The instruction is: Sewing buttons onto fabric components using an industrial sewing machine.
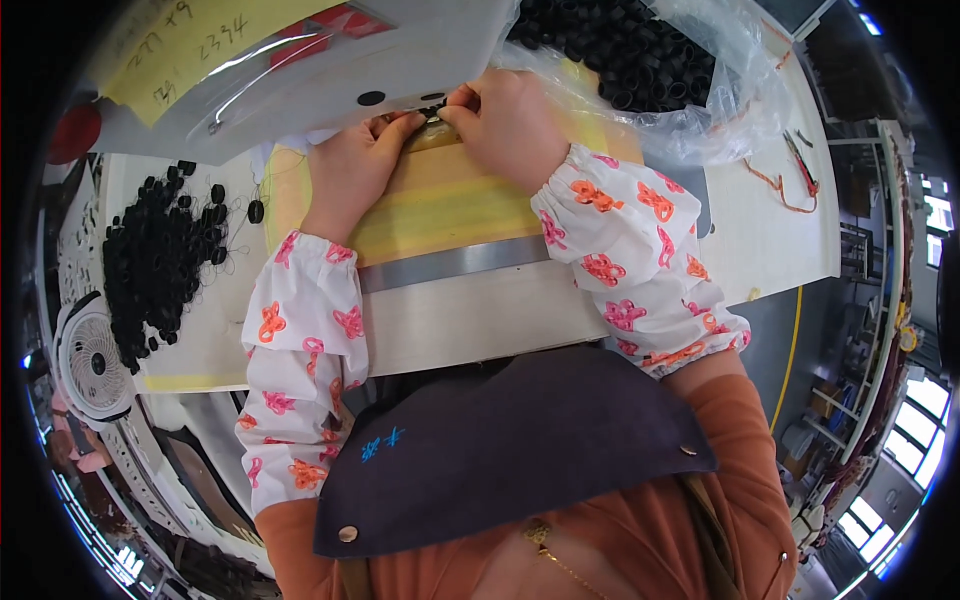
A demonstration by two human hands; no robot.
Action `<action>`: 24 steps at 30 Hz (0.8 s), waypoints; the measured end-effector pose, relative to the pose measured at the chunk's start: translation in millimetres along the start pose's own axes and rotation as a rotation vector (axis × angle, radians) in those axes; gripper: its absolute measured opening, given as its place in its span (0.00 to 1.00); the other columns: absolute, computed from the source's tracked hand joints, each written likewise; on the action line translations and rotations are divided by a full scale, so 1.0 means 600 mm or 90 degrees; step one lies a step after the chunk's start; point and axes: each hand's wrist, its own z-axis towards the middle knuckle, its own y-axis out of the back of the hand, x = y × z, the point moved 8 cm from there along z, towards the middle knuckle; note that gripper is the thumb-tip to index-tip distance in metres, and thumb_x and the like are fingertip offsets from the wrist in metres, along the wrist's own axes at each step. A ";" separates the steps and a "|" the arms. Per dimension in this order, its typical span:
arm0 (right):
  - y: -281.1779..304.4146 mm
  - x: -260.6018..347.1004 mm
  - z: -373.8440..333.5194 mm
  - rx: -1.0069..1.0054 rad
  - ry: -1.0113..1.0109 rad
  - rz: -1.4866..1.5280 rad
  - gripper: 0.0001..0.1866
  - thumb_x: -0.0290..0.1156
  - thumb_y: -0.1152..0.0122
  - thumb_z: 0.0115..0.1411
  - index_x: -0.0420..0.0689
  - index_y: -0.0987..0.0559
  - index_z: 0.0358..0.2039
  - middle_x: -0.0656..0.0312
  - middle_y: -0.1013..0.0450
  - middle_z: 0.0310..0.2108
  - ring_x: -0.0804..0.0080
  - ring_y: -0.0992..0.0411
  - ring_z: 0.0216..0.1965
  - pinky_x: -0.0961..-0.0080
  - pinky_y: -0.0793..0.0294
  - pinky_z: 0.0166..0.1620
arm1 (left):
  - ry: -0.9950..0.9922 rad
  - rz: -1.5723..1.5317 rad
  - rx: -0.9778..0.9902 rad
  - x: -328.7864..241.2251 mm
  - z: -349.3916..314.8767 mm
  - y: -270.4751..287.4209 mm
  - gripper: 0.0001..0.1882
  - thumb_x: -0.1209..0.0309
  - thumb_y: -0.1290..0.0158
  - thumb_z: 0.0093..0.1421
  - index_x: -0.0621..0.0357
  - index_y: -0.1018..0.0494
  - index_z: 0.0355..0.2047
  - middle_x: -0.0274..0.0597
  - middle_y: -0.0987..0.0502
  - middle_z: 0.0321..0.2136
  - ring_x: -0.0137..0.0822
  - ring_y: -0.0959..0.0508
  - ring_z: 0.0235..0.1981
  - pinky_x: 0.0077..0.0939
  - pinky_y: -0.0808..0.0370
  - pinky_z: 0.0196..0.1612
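Both hands, left [362,165] and right [515,120], were found close together, thumbs and fingers pinched on opposite sides of a small black piece [432,112] at the underside of a pale grey machine head [330,85]. Fingers and machine hid most of the piece; its full shape could not be confirmed. It was judged light, somewhat pliable and easily lost from the fingertips, best held by its side edges, clear of the mechanism above.

Below the wrists lay a yellow-taped work plate [420,220] with a grey metal strip [455,262] along its near edge, on a cream counter [480,320]. At left was a heap of small black rings with loose threads [155,260]. At right, a clear plastic bag [742,100] held loose black rings [640,50]; beside it rested a slim red-and-black tool [803,168]. Farther left stood a round white fan [97,355].
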 end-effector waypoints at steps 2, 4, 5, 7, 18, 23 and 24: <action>0.015 0.001 0.009 -0.014 0.001 -0.001 0.06 0.26 0.40 0.43 0.36 0.26 0.21 0.56 0.29 0.16 0.65 0.29 0.18 0.75 0.31 0.24 | -0.023 0.010 -0.018 -0.019 0.010 0.006 0.16 0.55 0.50 0.51 0.53 0.24 0.27 0.36 0.26 0.16 0.33 0.27 0.17 0.25 0.33 0.23; 0.019 -0.003 0.014 -0.014 -0.011 -0.016 0.06 0.26 0.39 0.43 0.37 0.26 0.20 0.56 0.29 0.16 0.65 0.29 0.18 0.75 0.31 0.23 | -0.008 0.022 0.003 -0.021 0.019 0.005 0.16 0.55 0.50 0.51 0.54 0.24 0.26 0.37 0.26 0.16 0.34 0.26 0.18 0.26 0.33 0.23; 0.028 0.001 0.023 -0.025 0.000 -0.017 0.06 0.26 0.39 0.43 0.37 0.26 0.20 0.56 0.29 0.16 0.65 0.29 0.18 0.75 0.31 0.23 | -0.020 0.024 -0.007 -0.030 0.027 0.013 0.16 0.55 0.50 0.51 0.54 0.24 0.26 0.37 0.26 0.16 0.34 0.26 0.18 0.26 0.33 0.23; 0.020 -0.011 0.025 -0.020 -0.017 0.008 0.06 0.26 0.39 0.43 0.38 0.26 0.20 0.56 0.28 0.17 0.67 0.29 0.18 0.75 0.31 0.23 | -0.044 0.045 -0.024 -0.020 0.032 0.007 0.16 0.54 0.50 0.51 0.54 0.24 0.26 0.39 0.25 0.17 0.35 0.26 0.18 0.26 0.32 0.23; 0.080 -0.025 0.018 -0.115 0.071 0.003 0.09 0.28 0.42 0.47 0.35 0.26 0.25 0.50 0.29 0.18 0.63 0.29 0.18 0.73 0.33 0.23 | -0.176 0.017 -0.210 -0.006 -0.085 0.081 0.17 0.59 0.51 0.52 0.58 0.29 0.14 0.46 0.30 0.13 0.46 0.29 0.16 0.37 0.32 0.21; 0.085 -0.016 0.055 -0.072 0.163 -0.190 0.10 0.27 0.45 0.48 0.38 0.26 0.32 0.50 0.29 0.27 0.53 0.30 0.30 0.67 0.31 0.32 | -0.034 0.096 -0.290 0.090 -0.114 0.161 0.16 0.60 0.49 0.50 0.58 0.27 0.14 0.46 0.30 0.11 0.44 0.29 0.14 0.33 0.31 0.22; 0.076 -0.017 0.064 -0.070 0.187 -0.230 0.11 0.28 0.45 0.48 0.40 0.26 0.33 0.50 0.29 0.30 0.52 0.31 0.33 0.65 0.31 0.34 | -0.013 -0.036 -0.260 0.100 -0.109 0.160 0.14 0.61 0.49 0.51 0.57 0.26 0.18 0.45 0.28 0.15 0.43 0.27 0.18 0.32 0.30 0.25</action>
